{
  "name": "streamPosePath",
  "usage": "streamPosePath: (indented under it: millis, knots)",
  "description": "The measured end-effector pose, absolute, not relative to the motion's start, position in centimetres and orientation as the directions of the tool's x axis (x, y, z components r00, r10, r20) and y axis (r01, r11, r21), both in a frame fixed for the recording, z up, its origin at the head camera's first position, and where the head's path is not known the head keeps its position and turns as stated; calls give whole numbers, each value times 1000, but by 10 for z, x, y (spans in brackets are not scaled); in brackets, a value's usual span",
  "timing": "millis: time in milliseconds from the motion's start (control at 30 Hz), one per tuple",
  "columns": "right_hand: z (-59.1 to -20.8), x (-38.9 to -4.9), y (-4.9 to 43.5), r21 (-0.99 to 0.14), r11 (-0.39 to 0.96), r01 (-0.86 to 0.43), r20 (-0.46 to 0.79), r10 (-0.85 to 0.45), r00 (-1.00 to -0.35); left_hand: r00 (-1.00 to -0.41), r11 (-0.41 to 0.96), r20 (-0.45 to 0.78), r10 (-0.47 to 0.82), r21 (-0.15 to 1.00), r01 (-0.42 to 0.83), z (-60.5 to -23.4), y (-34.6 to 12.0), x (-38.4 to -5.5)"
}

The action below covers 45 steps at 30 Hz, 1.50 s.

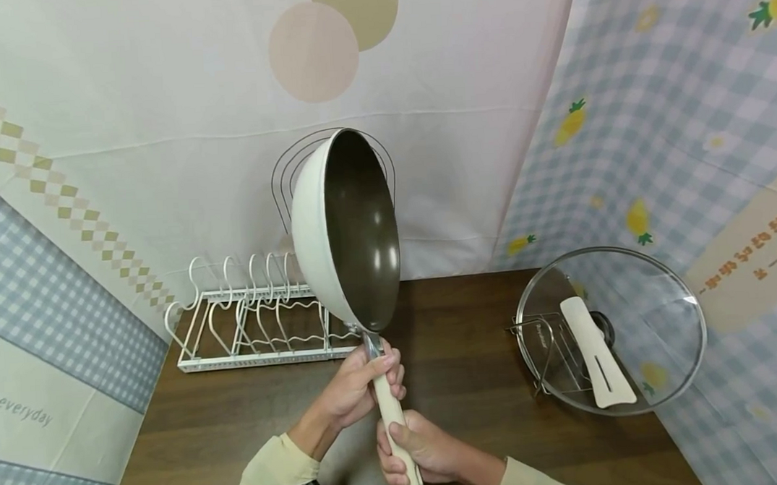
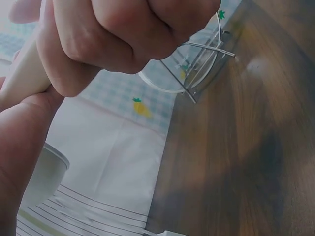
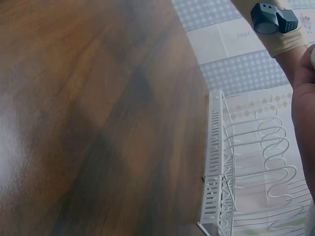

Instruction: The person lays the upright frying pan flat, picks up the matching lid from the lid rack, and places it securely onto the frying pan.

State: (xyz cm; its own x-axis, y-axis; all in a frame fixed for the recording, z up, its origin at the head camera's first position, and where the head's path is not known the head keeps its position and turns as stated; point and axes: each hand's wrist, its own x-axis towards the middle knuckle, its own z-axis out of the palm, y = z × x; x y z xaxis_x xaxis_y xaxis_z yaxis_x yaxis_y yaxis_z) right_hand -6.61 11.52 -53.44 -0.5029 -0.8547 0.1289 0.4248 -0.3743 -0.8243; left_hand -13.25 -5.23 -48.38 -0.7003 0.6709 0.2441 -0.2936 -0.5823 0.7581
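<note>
A deep frying pan (image 1: 362, 229), white outside and dark inside, is held up on its side with its opening turned to the right. Its long cream handle (image 1: 390, 405) points down toward me. My left hand (image 1: 362, 381) grips the handle close to the pan body, thumb laid across it. Lower down, my right hand (image 1: 417, 447) grips the handle near its end. In the left wrist view the curled fingers (image 2: 113, 32) wrap the handle, and part of the white pan wall (image 2: 47, 177) shows. The right wrist view catches only an edge of the right hand (image 3: 306, 123).
A white wire dish rack (image 1: 250, 361) stands on the brown wooden table (image 1: 461, 355), behind and left of the hands. At the right, a glass lid (image 1: 659, 332) with a long white slotted handle (image 1: 598, 353) leans on a metal wire stand (image 1: 549, 351). Cloth curtains (image 1: 463, 160) enclose the table.
</note>
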Motion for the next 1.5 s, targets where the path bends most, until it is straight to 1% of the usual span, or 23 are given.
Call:
streamPosePath:
  millis: [500,767,867,967,1267,1367,1500]
  knots:
    - [-528,-63,118,-770,-415,485,186,-873,-452,-647,-609,282,709,707,-359,-483,-43,-136]
    - [-524,-63,118,-750,-420,512,225,-889,-400,-610,-627,317,726,670,-398,-485,-40,-139]
    - [-524,-62,116,-748,-422,512,230,-889,-397,-588,-631,336,736,655,-416,-488,-40,-138]
    - [-523,-59,114,-748,-430,506,225,-881,-416,-566,-633,352,745,640,-435,-490,-39,-139]
    - [-522,-48,112,-754,-440,487,142,-834,-533,-510,-610,362,781,619,-495,-494,-41,-143]
    - [-519,-46,114,-759,-441,478,112,-812,-572,-514,-586,329,792,644,-492,-492,-42,-144]
    - [-516,-44,118,-774,-442,454,71,-773,-631,-535,-535,244,809,684,-496,-490,-42,-145]
